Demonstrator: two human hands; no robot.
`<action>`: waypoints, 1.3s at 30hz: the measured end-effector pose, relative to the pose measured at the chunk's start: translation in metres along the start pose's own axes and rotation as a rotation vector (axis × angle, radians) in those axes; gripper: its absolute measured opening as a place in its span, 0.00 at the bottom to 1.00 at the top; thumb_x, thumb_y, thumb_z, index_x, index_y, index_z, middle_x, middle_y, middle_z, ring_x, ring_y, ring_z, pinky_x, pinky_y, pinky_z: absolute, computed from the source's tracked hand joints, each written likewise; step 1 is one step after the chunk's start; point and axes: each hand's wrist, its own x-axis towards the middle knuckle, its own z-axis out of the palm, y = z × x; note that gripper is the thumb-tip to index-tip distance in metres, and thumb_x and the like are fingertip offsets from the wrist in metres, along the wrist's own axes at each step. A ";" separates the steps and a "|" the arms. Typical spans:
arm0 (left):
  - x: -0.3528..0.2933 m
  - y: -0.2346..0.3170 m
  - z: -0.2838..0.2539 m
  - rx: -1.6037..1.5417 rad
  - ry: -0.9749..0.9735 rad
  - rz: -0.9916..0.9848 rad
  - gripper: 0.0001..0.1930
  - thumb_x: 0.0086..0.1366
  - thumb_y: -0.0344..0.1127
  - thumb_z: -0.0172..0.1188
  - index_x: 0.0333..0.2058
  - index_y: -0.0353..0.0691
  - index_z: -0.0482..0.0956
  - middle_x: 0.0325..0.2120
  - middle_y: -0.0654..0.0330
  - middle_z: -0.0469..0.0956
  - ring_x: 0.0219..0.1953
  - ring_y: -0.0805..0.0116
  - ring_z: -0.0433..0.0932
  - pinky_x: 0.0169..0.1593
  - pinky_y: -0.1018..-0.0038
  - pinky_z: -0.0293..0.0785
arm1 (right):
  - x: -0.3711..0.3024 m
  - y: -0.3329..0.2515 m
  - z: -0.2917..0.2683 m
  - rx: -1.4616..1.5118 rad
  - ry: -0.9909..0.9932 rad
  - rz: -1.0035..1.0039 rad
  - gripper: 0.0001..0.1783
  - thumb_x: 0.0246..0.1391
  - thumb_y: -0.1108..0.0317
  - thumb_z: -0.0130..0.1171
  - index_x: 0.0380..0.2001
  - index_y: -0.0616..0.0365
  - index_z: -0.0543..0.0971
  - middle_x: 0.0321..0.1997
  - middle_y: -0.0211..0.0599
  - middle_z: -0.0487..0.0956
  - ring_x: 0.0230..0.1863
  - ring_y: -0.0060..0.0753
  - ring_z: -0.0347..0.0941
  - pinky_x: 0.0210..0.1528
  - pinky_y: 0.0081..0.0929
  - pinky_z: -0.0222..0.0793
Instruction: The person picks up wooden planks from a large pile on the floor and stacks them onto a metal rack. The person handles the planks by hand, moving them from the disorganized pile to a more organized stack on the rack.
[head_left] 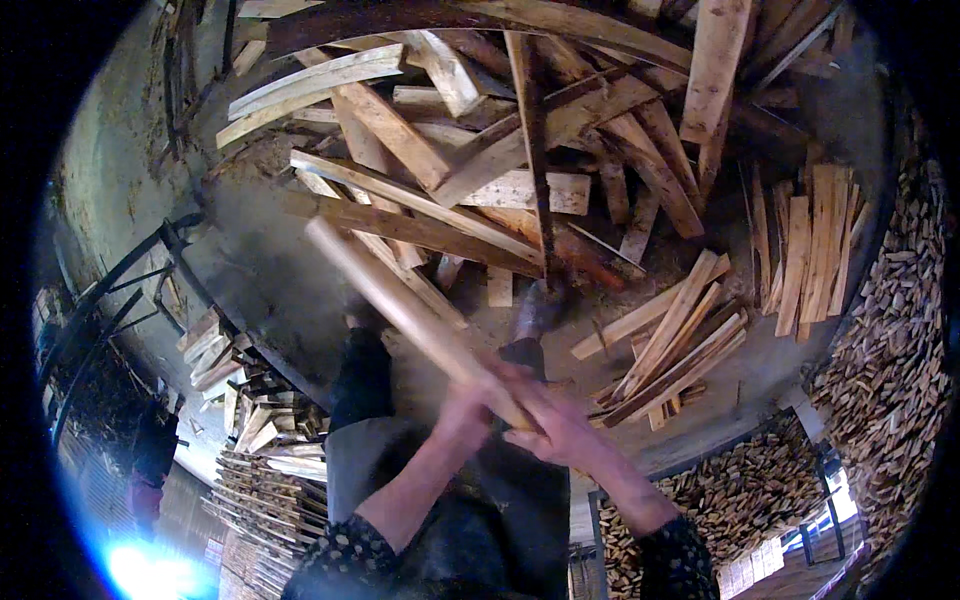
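Observation:
A long pale wooden plank point(405, 315) slants across the middle of the head view, its far end up to the left. My left hand point(464, 414) is closed round it from the left, near its lower end. Further down, my right hand point(552, 428) grips the same end, fingers wrapped over the wood. Motion smears both hands and the plank a little. Past the plank's far end lies a heap of loose boards point(430, 225), crossing one another at many angles. A dark apron point(430, 510) covers my lap below my forearms.
Bundled slats point(670, 350) lie on the floor to the right, with upright slats point(815, 240) beyond. Stacked wood point(890, 330) lines the right edge. At left stand a metal frame point(180, 245) and a bin of offcuts point(245, 400). Another person point(150, 450) is at far left.

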 end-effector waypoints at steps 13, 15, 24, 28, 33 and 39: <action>-0.165 0.210 -0.377 0.232 0.189 0.470 0.15 0.61 0.38 0.47 0.43 0.34 0.65 0.37 0.53 0.70 0.43 0.62 0.68 0.55 0.61 0.60 | 0.241 0.043 0.084 -0.562 0.569 0.007 0.37 0.38 0.72 0.55 0.55 0.57 0.55 0.55 0.55 0.55 0.55 0.59 0.51 0.54 0.52 0.50; -0.197 0.228 -0.394 0.103 0.599 0.436 0.16 0.59 0.37 0.48 0.45 0.36 0.64 0.34 0.54 0.70 0.39 0.63 0.67 0.49 0.63 0.62 | 0.272 0.031 0.125 -0.603 0.504 -0.060 0.34 0.37 0.67 0.57 0.52 0.59 0.59 0.48 0.54 0.61 0.49 0.58 0.59 0.47 0.50 0.57; -0.184 0.167 -0.498 -0.278 1.389 0.140 0.24 0.53 0.33 0.55 0.49 0.42 0.62 0.24 0.59 0.67 0.22 0.67 0.65 0.24 0.70 0.67 | 0.289 0.046 0.101 -0.813 0.414 0.096 0.44 0.28 0.69 0.66 0.53 0.60 0.57 0.53 0.53 0.62 0.55 0.52 0.56 0.55 0.39 0.54; -0.133 0.152 -0.366 0.628 1.162 0.392 0.23 0.52 0.27 0.55 0.48 0.34 0.63 0.38 0.57 0.71 0.38 0.69 0.70 0.40 0.74 0.68 | 0.240 0.081 0.044 -0.810 0.383 0.173 0.33 0.35 0.67 0.61 0.47 0.63 0.62 0.41 0.51 0.72 0.41 0.49 0.70 0.41 0.37 0.68; -0.108 0.150 -0.226 0.510 0.349 0.243 0.35 0.45 0.27 0.62 0.53 0.35 0.58 0.50 0.54 0.64 0.54 0.64 0.61 0.52 0.70 0.61 | 0.207 -0.044 0.070 -0.766 0.146 0.186 0.16 0.30 0.64 0.58 0.27 0.56 0.69 0.22 0.46 0.72 0.24 0.51 0.70 0.26 0.42 0.67; -0.054 0.082 -0.186 -0.099 0.020 0.196 0.26 0.44 0.31 0.57 0.44 0.35 0.62 0.37 0.62 0.67 0.37 0.70 0.68 0.43 0.76 0.66 | 0.197 -0.133 0.156 -0.099 -0.193 -0.009 0.24 0.37 0.56 0.58 0.34 0.62 0.69 0.34 0.52 0.72 0.35 0.51 0.70 0.36 0.39 0.66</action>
